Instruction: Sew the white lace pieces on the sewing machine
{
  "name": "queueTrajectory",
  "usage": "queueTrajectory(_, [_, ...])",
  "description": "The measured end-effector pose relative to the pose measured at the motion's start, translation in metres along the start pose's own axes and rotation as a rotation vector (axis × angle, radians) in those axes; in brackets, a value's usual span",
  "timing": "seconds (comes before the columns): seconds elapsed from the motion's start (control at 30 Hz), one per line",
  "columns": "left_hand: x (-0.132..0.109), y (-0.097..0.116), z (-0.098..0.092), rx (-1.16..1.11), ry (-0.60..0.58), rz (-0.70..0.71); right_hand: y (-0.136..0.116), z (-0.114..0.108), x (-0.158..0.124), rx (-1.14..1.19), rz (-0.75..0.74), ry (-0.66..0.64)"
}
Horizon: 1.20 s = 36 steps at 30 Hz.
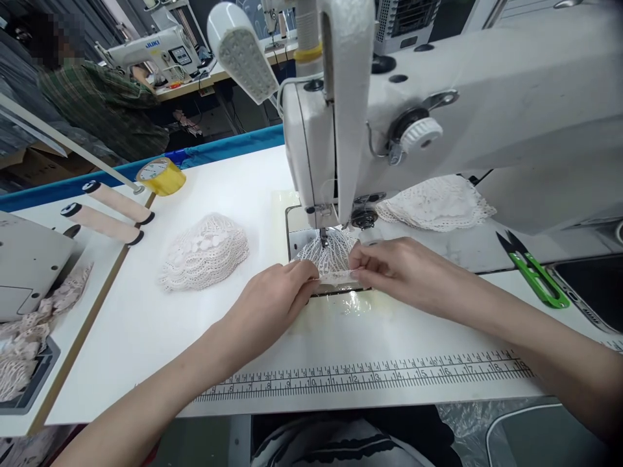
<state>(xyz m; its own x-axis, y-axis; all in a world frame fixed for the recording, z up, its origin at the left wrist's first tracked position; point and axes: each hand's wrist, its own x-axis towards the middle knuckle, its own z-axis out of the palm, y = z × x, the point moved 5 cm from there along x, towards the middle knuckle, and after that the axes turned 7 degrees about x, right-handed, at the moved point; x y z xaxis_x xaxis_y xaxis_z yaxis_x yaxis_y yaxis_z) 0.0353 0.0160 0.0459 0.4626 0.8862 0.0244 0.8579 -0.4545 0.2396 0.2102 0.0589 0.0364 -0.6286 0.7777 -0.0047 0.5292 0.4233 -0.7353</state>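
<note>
A small white lace piece (pixel 327 258) lies under the needle of the white sewing machine (pixel 438 97), on its metal plate. My left hand (pixel 272 305) pinches the near left edge of the lace, fingers closed on it. My right hand (pixel 394 266) pinches the near right edge, fingers pressed together on the fabric. Both hands rest on the white table (pixel 233 188) just in front of the presser foot (pixel 324 237).
A pile of white lace pieces (pixel 204 253) lies left of the machine, another pile (pixel 438 202) behind it at right. Green thread snips (pixel 533 272) lie at right. Yellow tape roll (pixel 160 176), two thread cones (pixel 107 211), printed ruler (pixel 370 375). Another person (pixel 97 97) works far left.
</note>
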Motion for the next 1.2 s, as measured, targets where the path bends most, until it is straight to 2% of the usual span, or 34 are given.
queueTrajectory(0.13, [0.017, 0.0, -0.003, 0.02, -0.034, 0.036, -0.006, 0.007, 0.002, -0.246, -0.13, 0.119])
queueTrajectory(0.3, [0.043, -0.012, -0.003, -0.069, -0.074, 0.056, -0.007, 0.003, 0.003, -0.403, -0.233, 0.403])
queueTrajectory(0.43, [0.052, -0.023, -0.006, -0.219, -0.131, 0.103, -0.002, 0.003, 0.009, -0.375, -0.189, 0.406])
queueTrajectory(0.57, [0.047, -0.027, -0.003, -0.328, -0.161, 0.117, -0.002, 0.005, 0.009, -0.358, -0.163, 0.369])
queueTrajectory(0.67, [0.034, -0.018, 0.003, -0.226, -0.051, 0.195, -0.01, 0.009, 0.004, -0.382, -0.255, 0.316])
queueTrajectory(0.77, [0.015, 0.0, 0.009, 0.122, 0.215, 0.314, -0.018, 0.015, -0.001, -0.472, -0.397, 0.283])
queueTrajectory(0.83, [0.003, 0.01, 0.014, 0.335, 0.356, 0.341, -0.02, 0.017, -0.003, -0.52, -0.455, 0.299])
queueTrajectory(0.93, [-0.005, 0.014, 0.019, 0.44, 0.379, 0.332, -0.02, 0.02, -0.002, -0.532, -0.479, 0.296])
queueTrajectory(1.2, [-0.003, 0.008, 0.022, 0.386, 0.35, 0.345, -0.02, 0.019, -0.003, -0.52, -0.483, 0.297])
